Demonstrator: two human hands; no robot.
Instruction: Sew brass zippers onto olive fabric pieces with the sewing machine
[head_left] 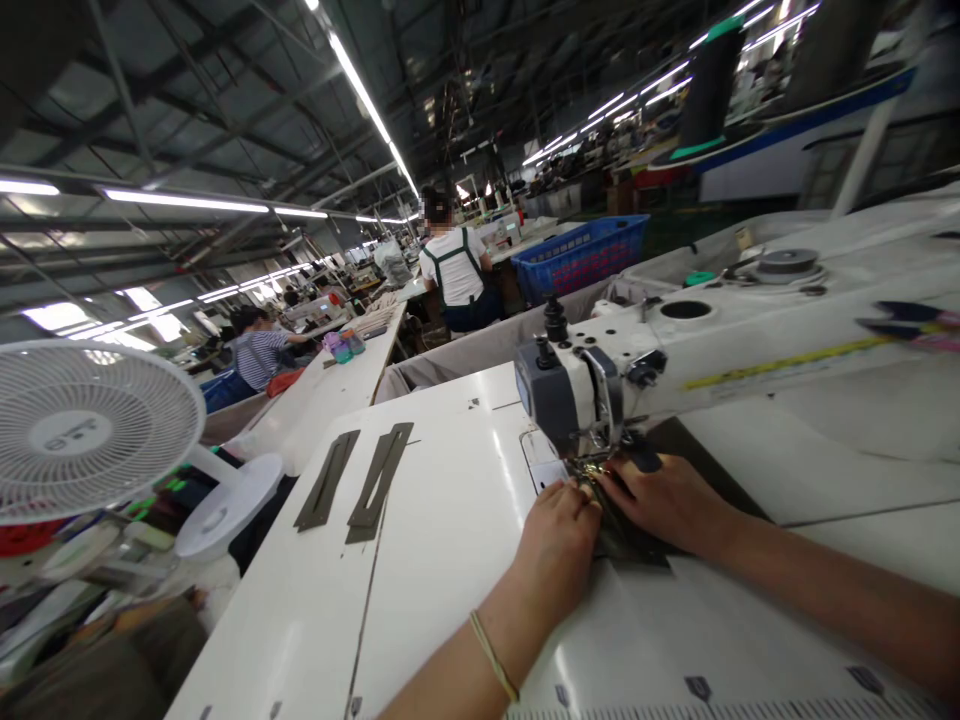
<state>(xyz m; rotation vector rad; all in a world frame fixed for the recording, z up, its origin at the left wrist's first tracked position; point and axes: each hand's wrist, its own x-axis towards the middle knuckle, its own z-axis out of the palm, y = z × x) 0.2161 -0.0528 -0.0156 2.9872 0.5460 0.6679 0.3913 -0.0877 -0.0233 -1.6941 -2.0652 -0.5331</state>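
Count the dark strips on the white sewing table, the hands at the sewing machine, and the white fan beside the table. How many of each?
Dark strips: 2
Left hand and right hand: 2
White fan: 1
Total: 5

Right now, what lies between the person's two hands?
In the head view, dark fabric lies between the left hand and the right hand, under the needle end of the sewing machine.
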